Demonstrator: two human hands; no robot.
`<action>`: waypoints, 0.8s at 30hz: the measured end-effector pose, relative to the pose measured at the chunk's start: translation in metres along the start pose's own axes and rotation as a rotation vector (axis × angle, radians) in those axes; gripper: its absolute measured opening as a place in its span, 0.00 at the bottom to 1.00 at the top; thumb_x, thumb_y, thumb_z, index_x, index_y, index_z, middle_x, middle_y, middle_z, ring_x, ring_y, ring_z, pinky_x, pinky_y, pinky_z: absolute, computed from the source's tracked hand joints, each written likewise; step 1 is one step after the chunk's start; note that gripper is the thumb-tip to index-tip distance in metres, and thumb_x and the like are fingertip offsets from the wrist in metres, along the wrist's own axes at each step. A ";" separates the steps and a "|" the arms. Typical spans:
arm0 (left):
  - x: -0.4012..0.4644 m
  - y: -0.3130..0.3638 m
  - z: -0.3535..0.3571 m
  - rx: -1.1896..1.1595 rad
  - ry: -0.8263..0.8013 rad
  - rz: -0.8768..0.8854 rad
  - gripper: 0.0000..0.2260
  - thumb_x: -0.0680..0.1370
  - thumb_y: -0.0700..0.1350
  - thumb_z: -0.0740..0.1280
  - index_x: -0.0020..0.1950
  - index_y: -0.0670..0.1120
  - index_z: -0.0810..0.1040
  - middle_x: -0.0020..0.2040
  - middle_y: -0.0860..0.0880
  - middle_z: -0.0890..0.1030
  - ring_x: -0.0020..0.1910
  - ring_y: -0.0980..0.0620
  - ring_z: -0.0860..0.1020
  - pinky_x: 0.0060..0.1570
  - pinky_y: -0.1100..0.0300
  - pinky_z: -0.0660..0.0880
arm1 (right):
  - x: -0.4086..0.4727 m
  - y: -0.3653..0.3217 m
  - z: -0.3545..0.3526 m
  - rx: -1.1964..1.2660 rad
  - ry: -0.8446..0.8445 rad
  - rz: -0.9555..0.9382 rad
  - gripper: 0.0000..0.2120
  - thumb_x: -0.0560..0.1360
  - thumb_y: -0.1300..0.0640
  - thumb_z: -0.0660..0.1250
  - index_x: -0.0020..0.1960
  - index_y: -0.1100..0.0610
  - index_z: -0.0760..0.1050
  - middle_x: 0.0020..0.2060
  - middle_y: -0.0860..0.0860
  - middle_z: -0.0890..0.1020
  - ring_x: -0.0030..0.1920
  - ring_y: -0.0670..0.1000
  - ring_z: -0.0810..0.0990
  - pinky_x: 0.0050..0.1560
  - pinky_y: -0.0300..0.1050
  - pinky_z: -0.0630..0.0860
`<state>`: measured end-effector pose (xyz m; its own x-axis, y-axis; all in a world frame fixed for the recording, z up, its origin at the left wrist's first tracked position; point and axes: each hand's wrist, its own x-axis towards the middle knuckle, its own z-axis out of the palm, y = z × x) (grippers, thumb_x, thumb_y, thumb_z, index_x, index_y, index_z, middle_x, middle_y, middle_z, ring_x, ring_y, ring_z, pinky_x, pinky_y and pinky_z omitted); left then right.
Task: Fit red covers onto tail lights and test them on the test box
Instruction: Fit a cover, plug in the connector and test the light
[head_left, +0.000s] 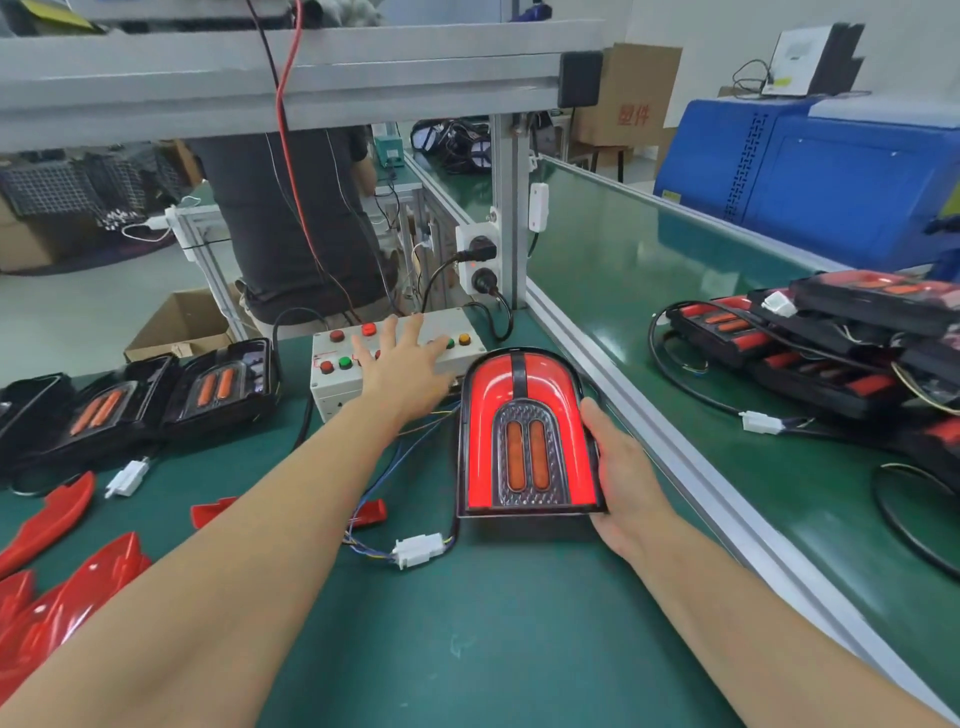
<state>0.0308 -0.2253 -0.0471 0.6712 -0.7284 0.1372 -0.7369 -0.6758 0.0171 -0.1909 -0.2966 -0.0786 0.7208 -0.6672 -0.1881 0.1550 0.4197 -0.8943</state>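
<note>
A tail light (524, 436) with its red cover fitted glows red, tilted up on the green mat. My right hand (621, 478) grips its right edge and bottom corner. My left hand (402, 364) lies with fingers spread on top of the white test box (332, 384), among its red, green and orange buttons. A wire bundle runs from the light to a white connector (418, 550) joined to the box's leads. Loose red covers (62, 587) lie at the lower left.
Uncovered tail lights (140, 400) sit in a row at the left. A pile of covered lights with cables (831, 358) lies on the conveyor at right. An aluminium rail (675, 457) divides the bench. Another person stands behind the frame; a blue machine (810, 171) is at far right.
</note>
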 end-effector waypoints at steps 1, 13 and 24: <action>0.000 0.000 -0.001 0.073 0.023 0.019 0.22 0.79 0.55 0.58 0.74 0.58 0.62 0.78 0.49 0.51 0.76 0.43 0.45 0.69 0.32 0.42 | 0.001 0.000 0.000 0.003 0.009 0.004 0.16 0.79 0.45 0.61 0.51 0.54 0.83 0.46 0.55 0.86 0.45 0.55 0.86 0.36 0.46 0.81; 0.002 0.006 -0.010 0.368 0.135 0.141 0.19 0.79 0.48 0.59 0.70 0.55 0.69 0.76 0.46 0.56 0.76 0.41 0.48 0.68 0.31 0.41 | 0.004 0.000 -0.001 -0.014 0.037 0.033 0.18 0.80 0.46 0.60 0.43 0.51 0.86 0.44 0.54 0.87 0.44 0.53 0.86 0.37 0.46 0.81; -0.002 0.003 -0.021 0.210 -0.002 0.095 0.18 0.81 0.53 0.54 0.71 0.55 0.68 0.78 0.47 0.53 0.76 0.43 0.47 0.69 0.33 0.40 | 0.004 -0.005 -0.007 -0.078 0.083 0.134 0.15 0.80 0.47 0.60 0.51 0.55 0.82 0.44 0.54 0.87 0.42 0.53 0.86 0.41 0.48 0.80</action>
<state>0.0256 -0.2236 -0.0265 0.6001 -0.7899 0.1263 -0.7639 -0.6127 -0.2026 -0.1936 -0.3062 -0.0777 0.6729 -0.6581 -0.3377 0.0062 0.4616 -0.8871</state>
